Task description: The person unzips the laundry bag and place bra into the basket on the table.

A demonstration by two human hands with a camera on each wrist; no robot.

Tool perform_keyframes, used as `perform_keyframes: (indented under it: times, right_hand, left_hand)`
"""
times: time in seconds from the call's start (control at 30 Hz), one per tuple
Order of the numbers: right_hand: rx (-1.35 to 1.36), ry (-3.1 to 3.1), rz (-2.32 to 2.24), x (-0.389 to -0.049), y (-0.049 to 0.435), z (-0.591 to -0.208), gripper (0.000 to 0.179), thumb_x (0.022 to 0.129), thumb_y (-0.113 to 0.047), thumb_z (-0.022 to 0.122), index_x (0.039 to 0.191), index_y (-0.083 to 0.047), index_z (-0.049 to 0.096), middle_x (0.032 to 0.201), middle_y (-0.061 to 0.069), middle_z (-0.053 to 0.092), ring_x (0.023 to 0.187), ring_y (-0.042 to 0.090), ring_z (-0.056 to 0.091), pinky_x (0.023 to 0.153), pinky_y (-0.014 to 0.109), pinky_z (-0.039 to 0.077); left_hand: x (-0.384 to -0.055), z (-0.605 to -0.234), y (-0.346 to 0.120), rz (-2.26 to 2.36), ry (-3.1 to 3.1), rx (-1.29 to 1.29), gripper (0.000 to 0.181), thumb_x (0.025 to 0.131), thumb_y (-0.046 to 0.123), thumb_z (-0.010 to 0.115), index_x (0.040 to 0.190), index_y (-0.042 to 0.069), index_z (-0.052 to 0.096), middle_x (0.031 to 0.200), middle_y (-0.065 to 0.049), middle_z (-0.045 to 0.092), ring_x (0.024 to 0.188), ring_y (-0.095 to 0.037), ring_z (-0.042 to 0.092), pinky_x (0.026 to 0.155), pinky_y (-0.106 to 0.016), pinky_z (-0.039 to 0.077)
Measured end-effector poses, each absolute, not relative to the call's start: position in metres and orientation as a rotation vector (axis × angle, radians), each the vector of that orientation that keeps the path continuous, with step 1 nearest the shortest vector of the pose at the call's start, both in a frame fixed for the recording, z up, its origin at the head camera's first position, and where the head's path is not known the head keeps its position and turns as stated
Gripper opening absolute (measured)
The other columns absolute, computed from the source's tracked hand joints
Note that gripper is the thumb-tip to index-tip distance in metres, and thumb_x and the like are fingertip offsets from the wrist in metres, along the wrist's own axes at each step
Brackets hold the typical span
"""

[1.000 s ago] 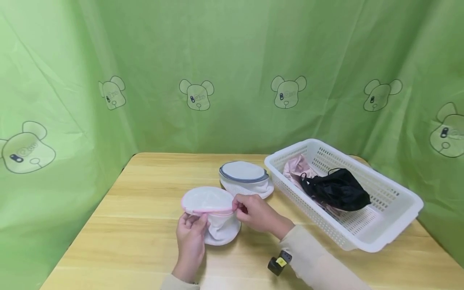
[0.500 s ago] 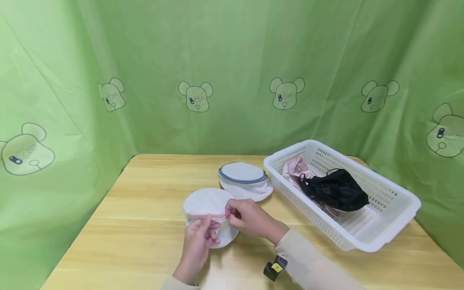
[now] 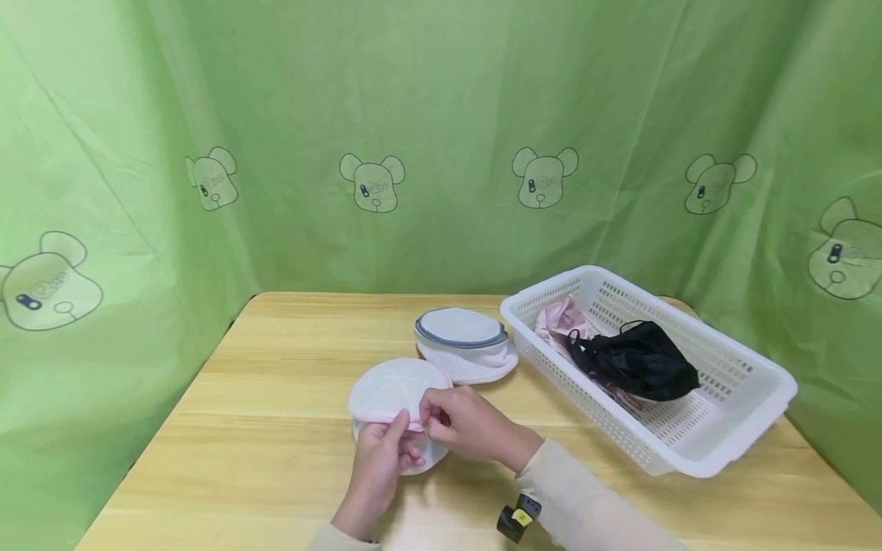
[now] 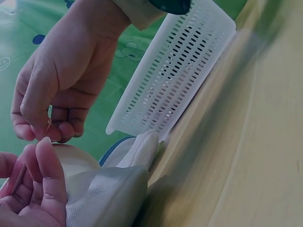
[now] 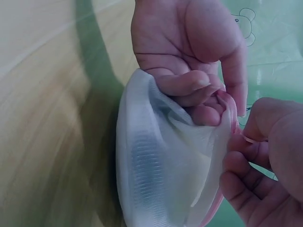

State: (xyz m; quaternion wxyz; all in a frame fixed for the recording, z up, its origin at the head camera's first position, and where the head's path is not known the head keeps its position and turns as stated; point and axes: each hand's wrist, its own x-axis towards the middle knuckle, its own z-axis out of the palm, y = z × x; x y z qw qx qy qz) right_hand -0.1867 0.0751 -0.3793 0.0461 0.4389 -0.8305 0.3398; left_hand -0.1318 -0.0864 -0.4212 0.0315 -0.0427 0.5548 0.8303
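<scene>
A white mesh laundry bag (image 3: pixel 396 383) with a pink zip edge sits at the front middle of the table, its round top facing up. My left hand (image 3: pixel 375 463) pinches the front of the pink edge between thumb and fingers, as the right wrist view also shows, where the bag's soft mesh side (image 5: pixel 165 151) bulges below. Close beside it, my right hand (image 3: pixel 475 428) pinches at the same edge. In the left wrist view the fingertips of both hands nearly meet; what the right fingertips pinch is mostly hidden.
Just behind stands a second white mesh bag (image 3: pixel 462 327) with a grey zip rim. On the right is a white perforated basket (image 3: pixel 737 444) holding a black garment (image 3: pixel 644 363) with thin straps and pink satiny cloth (image 3: pixel 565 317). A green curtain (image 3: pixel 455 84) hangs behind the table.
My right hand has moved left and a little toward me along the pink edge. My left hand has shifted slightly right, and the bag's top now tips further toward me.
</scene>
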Motion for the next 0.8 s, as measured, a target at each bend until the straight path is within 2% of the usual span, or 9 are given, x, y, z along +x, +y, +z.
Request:
perform_keyframes:
  times: [0.27, 0.8]
  right_hand:
    - [1.320, -2.502, 1.021, -0.1897, 0.0771, -0.3878, 0.018, 0.073, 0.004, 0.060, 0.079, -0.013, 0.059, 0.064, -0.013, 0.047, 0.058, 0.000, 0.042, 0.049, 0.016, 0.041]
    - [1.275, -2.520, 0.976, -0.1898, 0.0828, -0.3842, 0.016, 0.074, 0.002, 0.061, 0.080, -0.013, 0.060, 0.066, -0.012, 0.048, 0.061, 0.005, 0.045, 0.055, 0.019, 0.043]
  left_hand:
    - [-0.1323, -0.4203, -0.0848, 2.584, 1.716, -0.214, 0.022, 0.100, 0.017, 0.052, 0.099, -0.005, 0.054, 0.075, -0.003, 0.061, 0.054, -0.005, 0.052, 0.054, -0.019, 0.052]
    - [-0.1327, -0.4196, -0.0844, 2.633, 1.716, -0.260, 0.017, 0.099, 0.014, 0.053, 0.095, -0.002, 0.054, 0.073, -0.002, 0.059, 0.053, -0.005, 0.051, 0.052, -0.018, 0.050]
